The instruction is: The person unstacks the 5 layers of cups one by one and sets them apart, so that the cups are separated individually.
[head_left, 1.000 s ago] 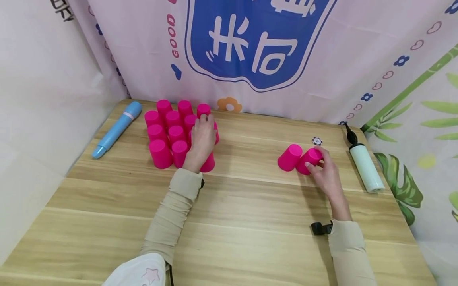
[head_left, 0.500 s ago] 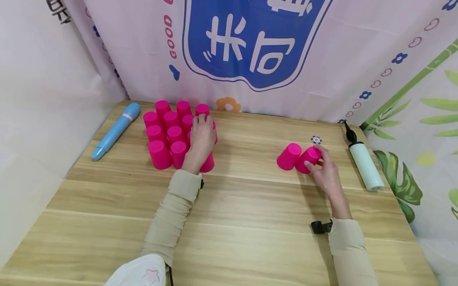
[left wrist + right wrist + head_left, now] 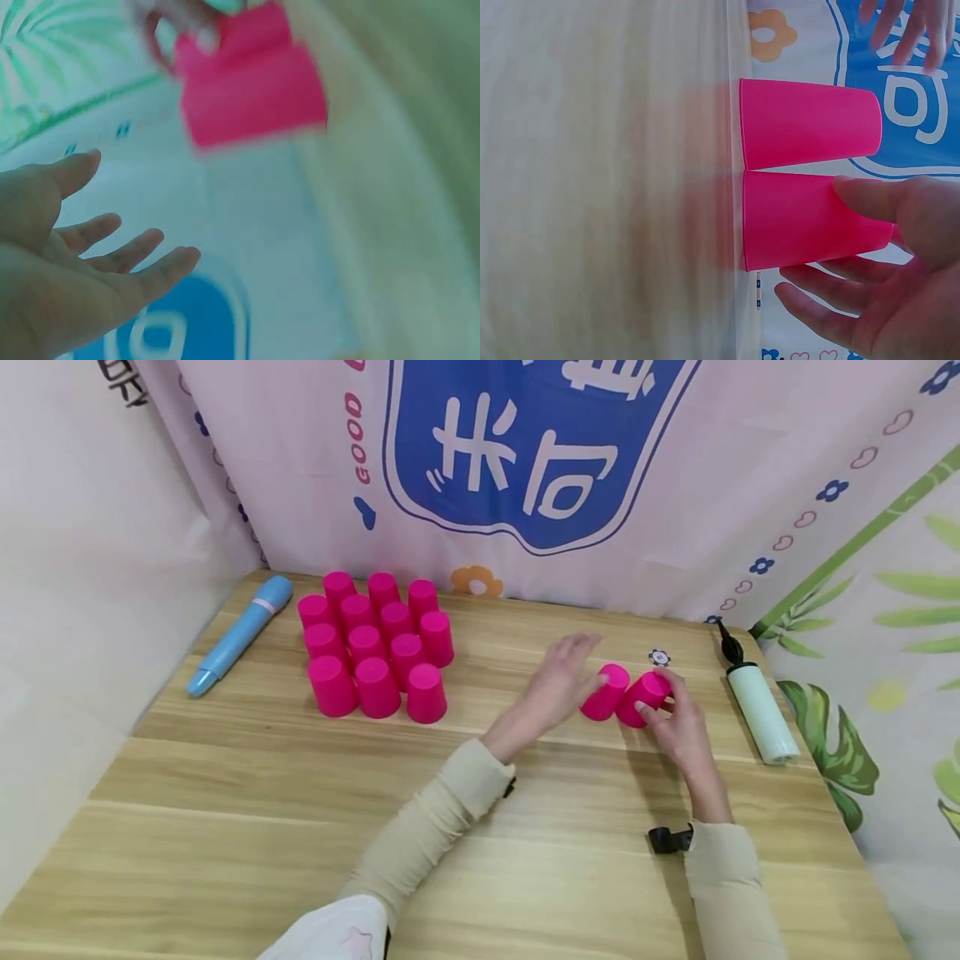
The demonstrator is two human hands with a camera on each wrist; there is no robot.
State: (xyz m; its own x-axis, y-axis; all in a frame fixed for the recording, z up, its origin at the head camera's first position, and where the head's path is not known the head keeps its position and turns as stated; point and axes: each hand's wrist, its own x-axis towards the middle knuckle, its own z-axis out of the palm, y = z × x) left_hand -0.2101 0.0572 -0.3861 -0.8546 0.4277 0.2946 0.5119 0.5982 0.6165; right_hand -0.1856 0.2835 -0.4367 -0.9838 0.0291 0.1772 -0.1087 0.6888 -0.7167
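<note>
Two pink cups stand upside down side by side on the right half of the table. My right hand (image 3: 684,731) grips the right-hand cup (image 3: 637,702) between thumb and fingers; the right wrist view shows this cup (image 3: 802,221) touching its neighbour at the base. My left hand (image 3: 551,692) is in the air just left of the other cup (image 3: 606,700), fingers spread and holding nothing. In the left wrist view the palm of this hand (image 3: 82,277) is apart from the cups. Several more upturned pink cups (image 3: 377,689) form a block at the left.
On the wooden table (image 3: 300,852), a blue cylindrical tool (image 3: 242,635) lies at the far left. A pale green hand pump (image 3: 763,710) lies at the right edge. Behind the pair lies a small round chip (image 3: 659,657). A printed cloth (image 3: 322,518) hangs behind the table.
My left hand has left the block of cups and swung right toward the pair, its fingers now spread. My right hand stays on its cup, which has not moved.
</note>
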